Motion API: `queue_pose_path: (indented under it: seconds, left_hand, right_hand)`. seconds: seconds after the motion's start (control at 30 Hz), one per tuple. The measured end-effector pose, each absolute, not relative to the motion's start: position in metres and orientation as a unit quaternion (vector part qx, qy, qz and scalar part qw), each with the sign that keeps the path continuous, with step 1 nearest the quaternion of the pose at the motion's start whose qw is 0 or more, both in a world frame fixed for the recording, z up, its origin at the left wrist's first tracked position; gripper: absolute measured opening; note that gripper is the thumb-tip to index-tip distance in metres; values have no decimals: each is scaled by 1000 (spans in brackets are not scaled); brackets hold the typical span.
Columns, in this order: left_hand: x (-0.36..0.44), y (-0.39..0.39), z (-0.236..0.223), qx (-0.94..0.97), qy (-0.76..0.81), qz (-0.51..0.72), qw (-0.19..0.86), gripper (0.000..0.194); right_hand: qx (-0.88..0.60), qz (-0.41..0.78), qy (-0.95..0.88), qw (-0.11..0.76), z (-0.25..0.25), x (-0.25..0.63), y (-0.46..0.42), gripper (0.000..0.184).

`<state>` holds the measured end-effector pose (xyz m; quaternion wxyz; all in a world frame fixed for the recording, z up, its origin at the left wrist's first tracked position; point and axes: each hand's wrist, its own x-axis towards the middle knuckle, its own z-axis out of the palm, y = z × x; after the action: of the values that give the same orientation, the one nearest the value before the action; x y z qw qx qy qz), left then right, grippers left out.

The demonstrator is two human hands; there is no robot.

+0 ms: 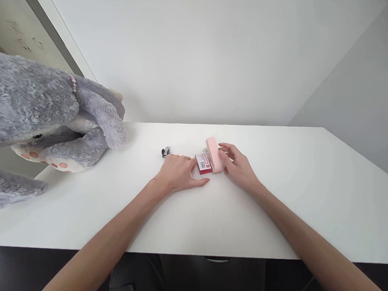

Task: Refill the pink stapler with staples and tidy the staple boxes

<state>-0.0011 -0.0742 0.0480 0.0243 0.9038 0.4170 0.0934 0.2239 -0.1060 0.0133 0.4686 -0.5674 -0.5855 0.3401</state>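
Note:
My left hand [179, 172] rests on the table with its thumb stretched out and its fingers apart. Its fingertips reach the left side of a small red and white box [203, 163] with a printed label and barcode. Against the box's right side leans a long, rounded pink object [214, 155] that looks like a stapler. My right hand [236, 165] lies beside it, fingers apart, fingertips touching its right edge without wrapping round it. Between the pink object and the box, a small pale grey item [206, 151] shows in part. A small black and silver tool [166, 152], perhaps a staple remover, lies beyond my left hand.
The white table [258, 225] backs against a white wall [201, 55]. A large grey plush toy [54, 109] with a bead string takes up the left end. The table's front edge runs beneath both forearms.

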Motion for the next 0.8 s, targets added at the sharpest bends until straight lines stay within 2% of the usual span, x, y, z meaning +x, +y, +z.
queue_pose_path:
  seconds: [0.17,0.3,0.47,0.57,0.8]
  left_hand:
    - [-1,-73,47,895,435,100,25,57]
    - [0,-69,48,861,479,162,53,53]
    - [3,-65,50,774,522,306,184,48]
    - [5,-62,45,725,533,346,267,46]
    - [5,-56,31,674,550,375,319,32]
  right_hand:
    - [-565,345,-584,469,13,223,-106,48]
    - [-562,343,-585,473,12,223,-106,49]
    - [-559,345,-586,474,13,223,-106,48]
    - [-563,349,-584,470,14,222,-106,49]
    - [-566,345,-586,466,15,222,-107,49]
